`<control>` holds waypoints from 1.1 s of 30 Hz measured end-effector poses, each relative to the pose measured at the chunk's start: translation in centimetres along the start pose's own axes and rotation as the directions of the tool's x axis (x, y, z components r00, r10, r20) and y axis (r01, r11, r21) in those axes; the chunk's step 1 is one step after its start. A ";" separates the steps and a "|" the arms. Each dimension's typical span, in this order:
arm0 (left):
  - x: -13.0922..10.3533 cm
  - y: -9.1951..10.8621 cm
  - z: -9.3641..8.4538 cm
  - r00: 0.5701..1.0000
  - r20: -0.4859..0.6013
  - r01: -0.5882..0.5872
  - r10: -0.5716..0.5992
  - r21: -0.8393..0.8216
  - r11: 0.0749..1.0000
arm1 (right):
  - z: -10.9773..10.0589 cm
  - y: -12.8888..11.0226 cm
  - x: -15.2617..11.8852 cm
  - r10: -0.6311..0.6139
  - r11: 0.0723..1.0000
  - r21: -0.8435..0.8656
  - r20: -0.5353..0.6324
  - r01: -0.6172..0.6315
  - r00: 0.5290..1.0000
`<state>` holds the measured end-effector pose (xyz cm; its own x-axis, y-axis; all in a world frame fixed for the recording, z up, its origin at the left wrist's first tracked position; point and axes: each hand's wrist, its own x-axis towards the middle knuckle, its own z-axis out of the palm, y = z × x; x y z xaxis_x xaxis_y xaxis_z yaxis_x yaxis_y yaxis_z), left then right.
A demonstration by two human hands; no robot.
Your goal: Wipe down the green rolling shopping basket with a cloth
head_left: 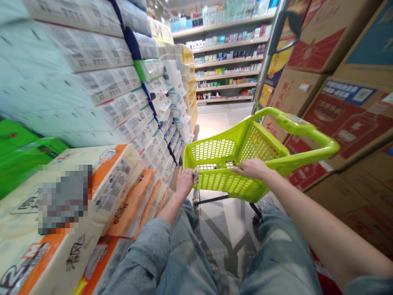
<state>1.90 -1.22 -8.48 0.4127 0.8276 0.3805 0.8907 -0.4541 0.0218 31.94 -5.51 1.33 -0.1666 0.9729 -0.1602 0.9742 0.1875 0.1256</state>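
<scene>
Blue-grey denim clothes a person, whose left sleeve (150,241) is creased and pushed back to the forearm. A sliver of the right sleeve (371,285), in similar blue-grey, shows at the view's lower corner. The jeans (276,250) are faded blue, with paler, washed-out patches on the right leg.

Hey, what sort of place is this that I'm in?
Most likely a shop, perhaps a supermarket: there's a green shopping cart in front of you, shelves lined with small packaged goods ahead, and wrapped packs stacked high on the left.
</scene>
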 end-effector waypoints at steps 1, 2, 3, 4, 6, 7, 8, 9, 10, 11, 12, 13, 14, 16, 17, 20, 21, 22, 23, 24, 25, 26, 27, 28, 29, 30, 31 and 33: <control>-0.2 0.0 -0.1 1.000 -0.005 -0.009 0.009 0.003 1.000 | 0.1 -0.8 0.4 -0.018 1.000 0.016 0.002 0.018 1.000; -0.4 0.0 -0.2 1.000 -0.010 -0.015 0.015 0.006 1.000 | 0.2 -1.4 0.7 -0.033 0.999 0.029 0.005 0.033 0.999; -0.6 0.0 -0.3 1.000 -0.014 -0.017 0.017 0.010 1.000 | 0.3 -2.0 1.0 -0.045 0.998 0.038 0.009 0.045 0.999; -0.8 0.0 -0.4 1.000 -0.017 -0.016 0.016 0.014 1.000 | 0.4 -2.3 1.2 -0.055 0.998 0.042 0.011 0.055 0.998; -1.1 0.0 -0.5 1.000 -0.025 -0.012 0.013 0.021 1.000 | 0.5 -2.5 1.5 -0.070 0.997 0.039 0.006 0.070 0.998; -1.3 0.1 -0.5 0.999 -0.031 -0.012 0.013 0.024 1.000 | 0.6 -2.5 1.5 -0.072 0.997 0.036 0.001 0.072 0.997; -1.4 0.1 -0.4 0.999 -0.036 -0.014 0.015 0.025 1.000 | 0.6 -2.4 1.5 -0.069 0.997 0.034 -0.001 0.069 0.998; -1.5 0.2 -0.4 0.999 -0.041 -0.016 0.017 0.026 1.000 | 0.6 -2.3 1.5 -0.060 0.998 0.035 0.000 0.060 0.998; -1.6 0.2 -0.4 0.999 -0.045 -0.019 0.020 0.027 0.999 | 0.5 -2.2 1.5 -0.050 0.998 0.038 0.006 0.050 0.999; -1.7 0.3 -0.3 0.999 -0.046 -0.022 0.023 0.028 0.999 | 0.5 -2.1 1.4 -0.038 0.998 0.042 0.017 0.038 0.999; -1.8 0.3 -0.3 0.999 -0.046 -0.025 0.026 0.028 0.999 | 0.4 -2.1 1.4 -0.028 0.999 0.047 0.029 0.027 0.999; -1.9 0.3 -0.3 0.999 -0.045 -0.027 0.029 0.027 0.999 | 0.4 -2.1 1.4 -0.022 0.999 0.050 0.038 0.020 0.999; -1.9 0.4 -0.3 0.999 -0.044 -0.028 0.029 0.025 0.999 | 0.4 -2.1 1.4 -0.021 0.999 0.051 0.041 0.019 0.999; -2.1 0.4 -0.4 0.999 -0.036 -0.026 0.027 0.019 0.999 | 0.4 -2.1 1.5 -0.036 0.999 0.040 0.030 0.035 0.999; -2.1 0.5 -0.4 0.999 -0.030 -0.023 0.023 0.016 1.000 | 0.5 -2.1 1.5 -0.048 0.998 0.032 0.021 0.047 0.999; -2.2 0.8 -0.6 1.000 -0.013 -0.003 0.003 0.005 1.000 | 0.7 -2.0 1.6 -0.063 0.998 0.007 -0.011 0.063 0.998; -2.2 0.9 -0.6 1.000 -0.010 0.006 -0.006 0.004 1.000 | 0.8 -2.0 1.6 -0.055 0.998 -0.002 -0.029 0.055 0.998; -2.2 1.1 -0.7 1.000 -0.008 0.015 -0.015 0.006 1.000 | 0.9 -2.1 1.6 -0.042 0.999 -0.011 -0.055 0.042 0.998; -2.2 1.3 -0.8 1.000 -0.007 0.024 -0.023 0.010 1.000 | 1.0 -2.1 1.5 -0.026 1.000 -0.020 -0.085 0.024 0.996; -2.2 1.5 -0.8 1.000 -0.005 0.030 -0.030 0.015 0.999 | 1.2 -2.2 1.4 -0.005 1.000 -0.026 -0.114 0.002 0.993; -2.2 1.7 -0.8 0.999 -0.005 0.037 -0.036 0.021 0.999 | 1.3 -2.3 1.3 0.022 0.999 -0.028 -0.138 -0.026 0.990; -2.2 1.9 -0.8 0.999 -0.005 0.040 -0.040 0.025 0.999 | 1.4 -2.3 1.2 0.056 0.998 -0.026 -0.155 -0.060 0.986; -2.2 2.2 -0.8 0.999 -0.008 0.043 -0.043 0.027 0.999 | 1.6 -2.3 1.1 0.091 0.995 -0.020 -0.164 -0.095 0.982; -2.2 2.5 -0.8 0.999 -0.012 0.042 -0.042 0.026 0.999 | 1.8 -2.2 1.1 0.123 0.992 -0.013 -0.168 -0.126 0.978; -2.3 2.9 -0.8 0.999 -0.018 0.039 -0.038 0.023 0.999 | 1.9 -2.0 1.0 0.143 0.989 -0.004 -0.166 -0.146 0.976; -2.4 3.2 -0.7 0.999 -0.024 0.034 -0.034 0.017 0.999 | 2.1 -1.7 1.1 0.148 0.989 0.008 -0.162 -0.149 0.976; -2.4 3.6 -0.7 0.999 -0.030 0.028 -0.028 0.010 1.000 | 2.2 -1.2 1.1 0.138 0.990 0.021 -0.155 -0.136 0.978; -2.6 4.4 -0.7 0.999 -0.033 0.009 -0.009 -0.012 1.000 | 2.4 -0.1 1.3 0.097 0.994 0.057 -0.132 -0.090 0.986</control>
<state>4.65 -5.63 -8.77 0.3979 0.8205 0.4105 0.8920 -0.4506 0.0358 31.99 -4.63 -1.22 -0.0897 0.9958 -0.0168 0.9923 0.0908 0.0838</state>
